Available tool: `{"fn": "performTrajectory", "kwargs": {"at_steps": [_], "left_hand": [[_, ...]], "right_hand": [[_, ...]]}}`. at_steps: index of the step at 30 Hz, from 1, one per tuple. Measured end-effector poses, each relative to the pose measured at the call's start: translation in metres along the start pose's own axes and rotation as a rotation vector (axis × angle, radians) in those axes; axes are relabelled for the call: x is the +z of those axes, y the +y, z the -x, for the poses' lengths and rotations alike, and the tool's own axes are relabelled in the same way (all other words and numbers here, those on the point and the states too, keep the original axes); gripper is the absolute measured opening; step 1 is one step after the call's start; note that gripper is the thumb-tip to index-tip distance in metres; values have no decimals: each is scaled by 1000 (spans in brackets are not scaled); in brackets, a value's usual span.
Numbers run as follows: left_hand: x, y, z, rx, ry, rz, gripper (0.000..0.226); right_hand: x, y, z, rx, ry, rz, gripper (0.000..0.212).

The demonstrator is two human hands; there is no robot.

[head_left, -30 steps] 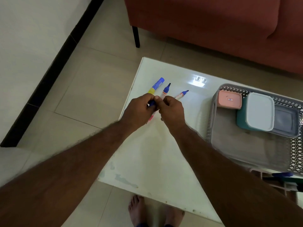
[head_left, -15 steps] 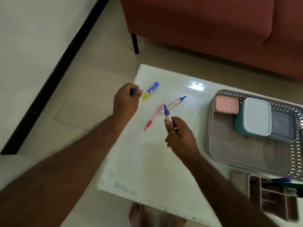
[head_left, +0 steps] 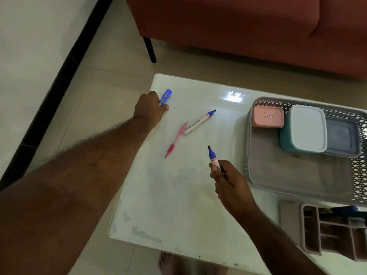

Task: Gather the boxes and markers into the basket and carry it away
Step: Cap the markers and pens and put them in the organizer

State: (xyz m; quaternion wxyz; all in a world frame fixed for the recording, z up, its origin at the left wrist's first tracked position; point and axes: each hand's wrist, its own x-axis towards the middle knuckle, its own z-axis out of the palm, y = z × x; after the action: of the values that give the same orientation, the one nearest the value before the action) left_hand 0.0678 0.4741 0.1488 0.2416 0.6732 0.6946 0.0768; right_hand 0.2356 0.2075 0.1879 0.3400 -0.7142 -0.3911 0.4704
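My left hand (head_left: 150, 109) reaches to the table's far left corner and grips a blue-and-yellow marker (head_left: 166, 95); only its blue end shows past my fingers. My right hand (head_left: 228, 181) holds a white marker with a blue end (head_left: 212, 155) upright above the table, left of the grey perforated basket (head_left: 248, 139). A second white-and-blue marker (head_left: 199, 122) and a pink pen (head_left: 176, 138) lie loose on the white table (head_left: 178, 205). Inside the basket sit a pink box (head_left: 268, 117), a teal box with a white lid (head_left: 306, 128) and a grey box (head_left: 342, 135).
A grey divided organiser (head_left: 333, 231) with pens stands at the table's near right corner. A red sofa (head_left: 238, 26) with a black leg (head_left: 150, 49) is behind the table. Tiled floor (head_left: 103, 86) lies to the left, and my bare feet show below the front edge.
My hands, together over the markers a second ago, have parted. The left went to the far corner and took the blue-and-yellow marker. The right drew back toward the basket with its marker.
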Motion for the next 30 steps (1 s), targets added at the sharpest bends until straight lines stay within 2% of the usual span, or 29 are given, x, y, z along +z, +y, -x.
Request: {"fn": "performTrajectory", "kwargs": {"at_steps": [6, 11, 13, 17, 19, 21, 24, 27, 30], "left_hand": [[-1, 1, 1, 40, 14, 9, 32], [-14, 27, 43, 80, 6, 170, 34], [-18, 39, 72, 97, -59, 258, 31], [-12, 59, 139, 113, -268, 445, 28], [-7, 69, 167, 8, -371, 618, 31], [-4, 79, 184, -184, -454, 772, 36], [-1, 92, 200, -367, -503, 946, 36], [1, 104, 218, -436, -574, 1107, 30], [1, 113, 234, -442, -629, 1160, 32]], "right_hand": [[3, -12, -7, 35, 56, -72, 24], [4, -26, -15, 110, 128, -226, 10], [0, -33, -19, 138, 191, -230, 1], [-12, -48, -19, 164, 297, -384, 17], [-16, -53, -14, 161, 302, -426, 19], [-19, -52, -8, 136, 287, -397, 20], [-27, -42, 2, 108, 316, -311, 21], [-40, -30, 15, 80, 338, -259, 26], [-51, -20, 32, 57, 365, -199, 25]]}}
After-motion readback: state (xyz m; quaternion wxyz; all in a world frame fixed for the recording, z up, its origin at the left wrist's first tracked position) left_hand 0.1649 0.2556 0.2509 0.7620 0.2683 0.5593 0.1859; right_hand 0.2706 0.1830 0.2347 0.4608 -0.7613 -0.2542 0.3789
